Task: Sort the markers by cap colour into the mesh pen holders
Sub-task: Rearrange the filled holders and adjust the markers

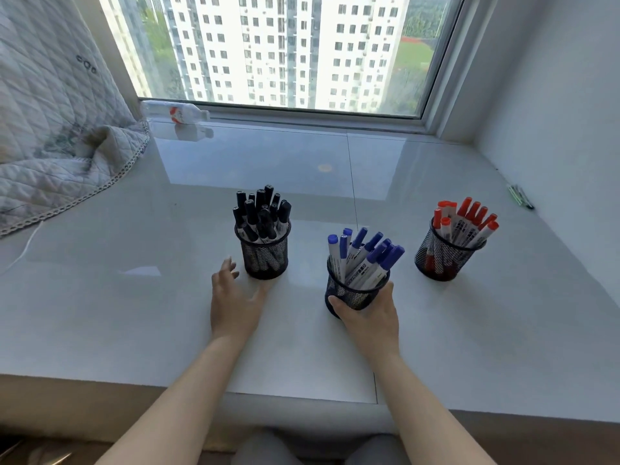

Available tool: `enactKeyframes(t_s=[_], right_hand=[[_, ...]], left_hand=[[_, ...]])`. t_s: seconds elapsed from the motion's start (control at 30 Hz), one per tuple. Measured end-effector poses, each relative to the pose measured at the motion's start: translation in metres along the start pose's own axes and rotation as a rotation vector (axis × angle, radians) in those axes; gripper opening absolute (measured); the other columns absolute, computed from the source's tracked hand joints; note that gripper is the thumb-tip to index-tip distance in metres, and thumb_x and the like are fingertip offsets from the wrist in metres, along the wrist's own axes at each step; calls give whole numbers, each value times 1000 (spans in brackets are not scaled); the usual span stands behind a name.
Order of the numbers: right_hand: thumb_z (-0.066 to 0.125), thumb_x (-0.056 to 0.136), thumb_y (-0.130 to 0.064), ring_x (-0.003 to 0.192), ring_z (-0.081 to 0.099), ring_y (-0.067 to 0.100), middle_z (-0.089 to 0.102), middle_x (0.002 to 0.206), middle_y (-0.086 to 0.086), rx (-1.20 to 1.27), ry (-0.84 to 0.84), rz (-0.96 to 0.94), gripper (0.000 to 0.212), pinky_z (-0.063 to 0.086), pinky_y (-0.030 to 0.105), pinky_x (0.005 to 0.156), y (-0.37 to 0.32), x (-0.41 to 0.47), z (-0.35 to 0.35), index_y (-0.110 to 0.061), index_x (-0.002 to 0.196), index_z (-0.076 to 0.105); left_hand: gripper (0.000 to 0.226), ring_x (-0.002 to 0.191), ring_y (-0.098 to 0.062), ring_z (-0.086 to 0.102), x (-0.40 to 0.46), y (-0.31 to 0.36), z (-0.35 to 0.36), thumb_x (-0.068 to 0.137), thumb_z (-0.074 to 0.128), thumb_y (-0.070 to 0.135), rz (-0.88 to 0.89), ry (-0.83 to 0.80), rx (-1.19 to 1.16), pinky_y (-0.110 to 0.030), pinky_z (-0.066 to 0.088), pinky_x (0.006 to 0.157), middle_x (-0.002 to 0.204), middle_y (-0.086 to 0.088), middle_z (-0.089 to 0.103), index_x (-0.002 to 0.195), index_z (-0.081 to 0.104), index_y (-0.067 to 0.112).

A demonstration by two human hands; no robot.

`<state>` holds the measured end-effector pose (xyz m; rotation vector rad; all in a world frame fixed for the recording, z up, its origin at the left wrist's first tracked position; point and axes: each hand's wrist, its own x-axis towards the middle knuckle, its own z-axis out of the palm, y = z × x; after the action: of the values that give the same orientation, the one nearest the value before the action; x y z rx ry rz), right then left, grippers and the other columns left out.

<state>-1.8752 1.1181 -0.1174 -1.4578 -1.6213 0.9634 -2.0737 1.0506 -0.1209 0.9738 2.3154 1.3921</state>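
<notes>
Right hand gripped round the blue holder, fingers curled at its base. Left hand spread flat, fingertips just short of the black holder. Red holder well beyond the right fingers. Sorting apparently complete; best moved upright, gripped low, markers unspilled on the bench.

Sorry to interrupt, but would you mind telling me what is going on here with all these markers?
A person is sorting markers by cap colour at a window ledge. Three mesh holders stand filled: black-capped markers, blue-capped markers and red-capped markers. The right hand grips the blue holder; the left hand is open beside the black holder. No loose markers remain between them.
</notes>
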Motion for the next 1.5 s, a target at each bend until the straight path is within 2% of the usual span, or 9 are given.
enactKeyframes(t_s=[0.2, 0.4, 0.6, 0.8, 0.93, 1.07, 1.2, 1.33, 1.5], right_hand=[[75, 56, -43, 104, 54, 15, 51, 109, -11, 16, -11, -11, 74, 47, 34, 83, -2, -30, 0, -28, 118, 38], [75, 55, -47, 102, 54, 15, 52, 109, -10, 43, -2, 0, 75, 45, 29, 79, -5, -54, 3, -29, 116, 35], [76, 48, -50, 113, 50, 14, 50, 117, -13, 90, -26, -32, 89, 47, 36, 92, -13, -59, -2, -35, 124, 34], [78, 56, -56, 138, 25, 15, 26, 149, -4, 199, -177, -37, 115, 26, 38, 113, -6, -69, -22, -32, 145, 9], [49, 70, -73, 131, 31, 10, 30, 140, -8, 265, -57, -66, 93, 28, 30, 107, -21, -66, -47, -30, 144, 13], [46, 94, -26, 115, 42, 10, 44, 122, -7, 201, 87, -229, 34, 36, 34, 102, -48, -34, -69, -28, 128, 40], [44, 93, -13, 119, 37, 13, 52, 109, -12, -111, -140, -371, 29, 25, 18, 91, -79, 0, -73, -26, 115, 58], [41, 94, -15, 117, 38, 16, 57, 118, -4, -417, -391, -460, 32, 32, 29, 96, -101, 18, -61, -24, 118, 59], [42, 94, -17, 106, 52, 20, 60, 119, 3, -639, -512, -413, 29, 44, 35, 91, -113, 29, -51, -21, 119, 56]], left_hand=[[43, 103, -13, 51, -36, 7, -10, 84, 61, 13, 0, -23, -70, -24, 38, 84, 123, -5, 42, 124, 46, 12], [20, 90, -6, 54, -66, 30, -11, 91, 54, 23, 65, -97, -168, -10, 37, 69, 113, 1, 51, 110, 55, 17], [24, 80, 2, 55, -71, 69, -18, 90, 54, 34, 159, -119, -198, 0, 38, 63, 99, 6, 59, 107, 60, 18], [25, 78, 1, 54, -61, 90, -22, 86, 57, 41, 201, -155, -111, -7, 39, 59, 92, 5, 60, 103, 61, 22], [23, 74, 1, 54, -58, 95, -20, 85, 57, 45, 196, -175, -84, -9, 36, 58, 84, 9, 58, 97, 61, 25], [18, 71, 0, 53, -59, 99, -19, 86, 56, 45, 235, -169, -73, -15, 39, 60, 75, 12, 56, 92, 61, 28], [18, 67, -8, 53, -58, 105, -19, 86, 56, 46, 288, -185, 36, -24, 40, 59, 70, 10, 56, 87, 60, 28], [17, 68, -13, 54, -58, 109, -18, 86, 55, 46, 299, -218, 109, -26, 42, 63, 72, 4, 62, 80, 55, 30], [19, 63, -10, 51, -58, 111, -22, 87, 53, 44, 303, -220, 95, -26, 39, 59, 66, 8, 58, 72, 48, 33]])
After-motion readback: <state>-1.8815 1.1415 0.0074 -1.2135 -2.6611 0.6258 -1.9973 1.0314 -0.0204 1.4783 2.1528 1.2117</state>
